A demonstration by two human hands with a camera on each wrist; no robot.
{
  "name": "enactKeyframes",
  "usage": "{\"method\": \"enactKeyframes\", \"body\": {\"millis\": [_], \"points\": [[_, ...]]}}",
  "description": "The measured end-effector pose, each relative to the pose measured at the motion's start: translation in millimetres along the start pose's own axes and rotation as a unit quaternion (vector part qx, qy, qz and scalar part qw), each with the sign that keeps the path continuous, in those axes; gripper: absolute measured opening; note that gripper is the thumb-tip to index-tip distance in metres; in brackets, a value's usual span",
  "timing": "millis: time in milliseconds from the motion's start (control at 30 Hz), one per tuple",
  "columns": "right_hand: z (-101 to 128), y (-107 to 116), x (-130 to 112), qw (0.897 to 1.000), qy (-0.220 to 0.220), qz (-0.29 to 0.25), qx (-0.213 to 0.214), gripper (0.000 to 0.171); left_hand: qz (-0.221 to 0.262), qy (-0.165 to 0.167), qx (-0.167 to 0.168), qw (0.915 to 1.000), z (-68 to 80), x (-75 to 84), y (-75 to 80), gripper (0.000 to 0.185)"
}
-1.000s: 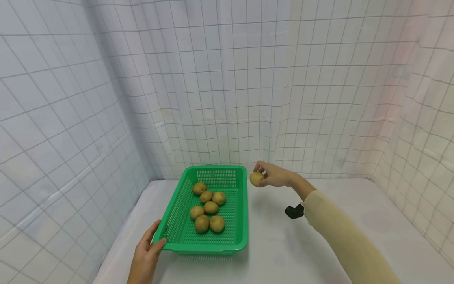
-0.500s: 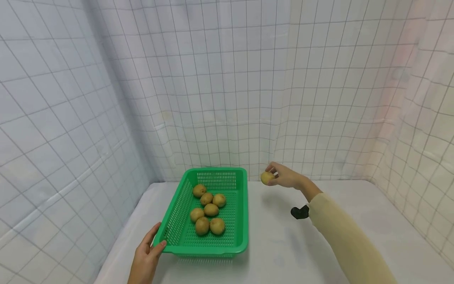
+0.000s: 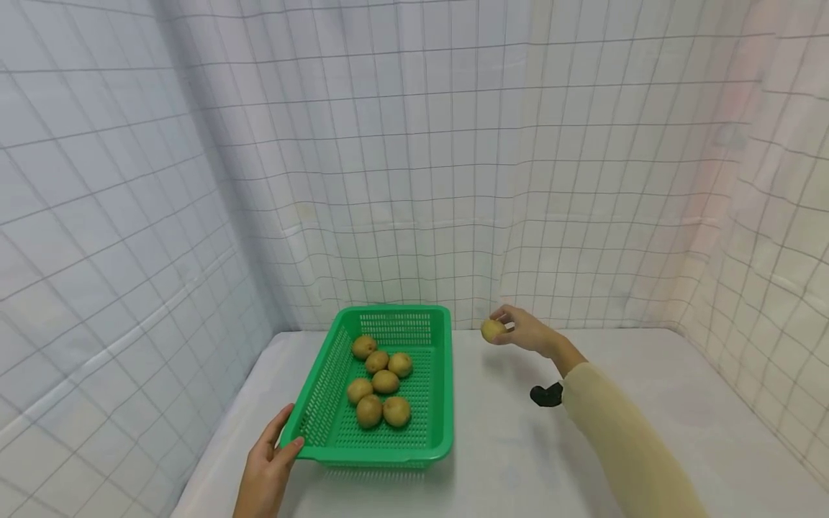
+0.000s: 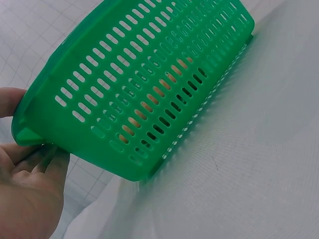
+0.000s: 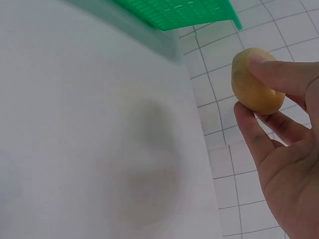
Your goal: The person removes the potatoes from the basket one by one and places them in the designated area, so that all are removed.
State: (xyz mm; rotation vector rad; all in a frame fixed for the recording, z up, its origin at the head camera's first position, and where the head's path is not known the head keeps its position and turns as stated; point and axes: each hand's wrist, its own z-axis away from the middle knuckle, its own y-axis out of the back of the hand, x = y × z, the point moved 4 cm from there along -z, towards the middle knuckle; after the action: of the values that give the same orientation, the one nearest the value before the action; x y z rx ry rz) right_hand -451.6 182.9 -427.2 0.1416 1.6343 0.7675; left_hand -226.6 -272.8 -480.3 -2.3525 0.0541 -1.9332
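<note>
While pinched: potato (image 3: 492, 329), right hand (image 3: 526, 332).

Right hand (image 3: 527, 332): pinches one kiwi (image 3: 492, 329) at the fingertips, held above the white table (image 3: 518, 446).
Basket (image 3: 378, 388): green and slotted, just left of the held kiwi and nearer the camera, resting on the table.
Inside basket: seven more kiwis (image 3: 378, 385), clustered near its middle, well left of the grip.
Left hand (image 3: 272, 460): grips the basket's near-left corner, thumb on the rim.
Black strap (image 3: 547, 394): below the right wrist.
Backdrop: gridded white curtain (image 3: 414, 158) behind the grip.
</note>
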Motion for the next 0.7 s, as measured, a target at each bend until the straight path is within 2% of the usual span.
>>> {"method": "enactKeyframes", "body": {"millis": [333, 700], "points": [[-1.0, -10.0, 23.8, 1.0, -0.015, -0.01, 0.02, 0.047, 0.003, 0.002, -0.002, 1.0, 0.8, 1.3, 0.2, 0.071], [2.0, -8.0, 47.8, 0.999, -0.014, -0.011, 0.032, 0.05, 0.003, 0.006, -0.004, 1.0, 2.2, 2.1, 0.1, 0.071]]}}
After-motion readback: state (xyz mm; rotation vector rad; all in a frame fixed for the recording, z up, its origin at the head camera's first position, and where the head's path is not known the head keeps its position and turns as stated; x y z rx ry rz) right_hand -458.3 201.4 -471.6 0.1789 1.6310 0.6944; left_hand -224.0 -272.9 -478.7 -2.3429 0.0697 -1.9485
